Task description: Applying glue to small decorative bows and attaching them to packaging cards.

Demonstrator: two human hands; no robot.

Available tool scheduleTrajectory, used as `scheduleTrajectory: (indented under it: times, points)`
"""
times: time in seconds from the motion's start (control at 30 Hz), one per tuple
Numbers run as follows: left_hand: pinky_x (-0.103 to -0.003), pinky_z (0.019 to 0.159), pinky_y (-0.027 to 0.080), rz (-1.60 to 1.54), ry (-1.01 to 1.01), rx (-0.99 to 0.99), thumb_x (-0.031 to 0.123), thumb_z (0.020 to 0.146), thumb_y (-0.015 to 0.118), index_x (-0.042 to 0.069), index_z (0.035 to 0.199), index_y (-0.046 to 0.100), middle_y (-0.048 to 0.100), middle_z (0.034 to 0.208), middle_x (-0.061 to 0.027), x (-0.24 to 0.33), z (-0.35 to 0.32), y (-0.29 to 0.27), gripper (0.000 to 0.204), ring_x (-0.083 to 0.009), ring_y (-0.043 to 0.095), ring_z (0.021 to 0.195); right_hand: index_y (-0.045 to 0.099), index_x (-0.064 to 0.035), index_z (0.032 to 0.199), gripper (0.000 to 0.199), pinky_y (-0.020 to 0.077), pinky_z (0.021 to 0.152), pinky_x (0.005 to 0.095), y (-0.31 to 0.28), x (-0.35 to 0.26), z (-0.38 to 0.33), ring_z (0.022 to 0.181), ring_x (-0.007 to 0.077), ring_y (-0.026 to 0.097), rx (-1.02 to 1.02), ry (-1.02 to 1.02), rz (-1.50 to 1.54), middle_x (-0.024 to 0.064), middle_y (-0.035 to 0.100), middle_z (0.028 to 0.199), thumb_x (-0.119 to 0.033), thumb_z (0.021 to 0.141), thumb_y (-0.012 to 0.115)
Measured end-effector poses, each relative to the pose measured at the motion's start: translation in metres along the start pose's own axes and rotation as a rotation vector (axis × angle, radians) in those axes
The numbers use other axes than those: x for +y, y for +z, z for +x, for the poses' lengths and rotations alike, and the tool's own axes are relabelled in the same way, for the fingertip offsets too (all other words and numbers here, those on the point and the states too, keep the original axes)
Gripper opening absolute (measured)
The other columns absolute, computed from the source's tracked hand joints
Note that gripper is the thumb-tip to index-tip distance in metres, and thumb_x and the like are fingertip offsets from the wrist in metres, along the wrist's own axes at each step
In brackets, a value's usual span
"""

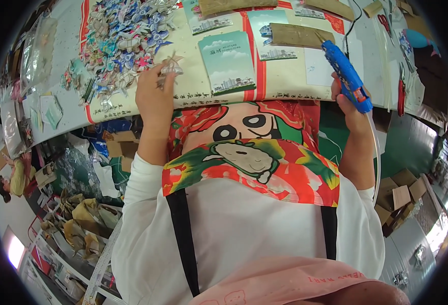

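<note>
My right hand [350,104] is wrapped round the handle of a blue hot glue gun [344,71], its nozzle aimed up and left near a brown curved strip [297,35]. Between the thumb and fingers of my left hand [155,94] is a small pale, pointed ornament [172,66]; its exact kind is hard to make out. Just beyond that hand spreads a heap of small colourful ornaments [127,43]. A green and white printed card [226,63] lies to the right of my left hand. Another printed card [277,53] sits partly under the brown strip.
Red-handled scissors [401,96] lie at the table's right side. A black cord [353,25] runs over the far right, and a white cord [375,147] hangs below the glue gun. Cardboard boxes [399,198] stand at lower right. Another person [18,175] is far left.
</note>
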State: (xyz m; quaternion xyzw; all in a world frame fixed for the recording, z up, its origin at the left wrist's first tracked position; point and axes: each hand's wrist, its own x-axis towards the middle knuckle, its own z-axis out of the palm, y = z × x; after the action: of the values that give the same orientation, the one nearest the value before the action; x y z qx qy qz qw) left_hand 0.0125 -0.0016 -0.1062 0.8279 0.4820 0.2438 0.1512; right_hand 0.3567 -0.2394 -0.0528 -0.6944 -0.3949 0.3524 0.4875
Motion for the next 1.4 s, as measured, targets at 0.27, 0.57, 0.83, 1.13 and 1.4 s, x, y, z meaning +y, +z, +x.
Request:
scheduleTrajectory:
  times: [0.27,0.57,0.83,1.13,1.4]
  points:
    - [-0.023,0.065,0.049,-0.503,-0.562,0.155,0.01,0.088,0.068,-0.003,0.103,0.069,0.069,0.084,-0.0058,0.002,-0.001,-0.029,0.019,-0.0113,0.059,0.071,0.053,0.004,0.124,0.053,0.0357,0.066,0.0275,0.003,-0.005,0.004,0.073,0.0157,0.048,-0.026,0.006,0.065,0.007,0.056,0.079,-0.027,0.083,0.066]
    - [-0.025,0.086,0.047,-1.293,-0.709,-0.177,0.012,0.094,0.062,-0.006,0.107,0.062,0.065,0.109,-0.0107,0.053,0.027,0.019,0.022,-0.0136,0.059,0.094,0.053,0.0033,0.125,0.051,0.0364,0.067,0.0281,0.011,0.0,0.005,0.073,0.0165,0.049,-0.031,-0.063,0.166,0.0082,0.057,0.081,-0.026,0.084,0.063]
    - [-0.019,0.078,0.048,-1.281,-0.664,-0.254,0.011,0.095,0.061,-0.004,0.103,0.061,0.065,0.095,-0.0088,0.061,0.031,0.027,0.017,-0.0106,0.06,0.086,0.052,0.0038,0.126,0.053,0.0383,0.071,0.0304,0.008,-0.003,0.001,0.079,0.0184,0.051,-0.041,-0.013,0.188,0.0103,0.059,0.086,-0.026,0.084,0.064]
    - [-0.019,0.066,0.049,-1.245,-0.631,-0.644,0.009,0.092,0.064,-0.004,0.103,0.062,0.064,0.081,-0.0065,0.123,0.027,-0.012,0.017,-0.0094,0.06,0.074,0.055,0.0046,0.124,0.053,0.0421,0.08,0.0348,0.026,-0.033,0.016,0.088,0.0225,0.053,-0.017,-0.347,0.029,0.0147,0.061,0.099,-0.027,0.081,0.064]
    - [-0.018,0.061,0.043,-1.224,-0.477,-0.658,0.004,0.088,0.063,-0.004,0.103,0.064,0.06,0.078,-0.0031,0.137,0.019,-0.014,0.017,-0.007,0.052,0.068,0.059,0.0033,0.112,0.044,0.044,0.079,0.0354,0.033,-0.042,0.017,0.086,0.0255,0.054,-0.325,-0.486,-0.088,0.0158,0.061,0.1,-0.022,0.075,0.061]
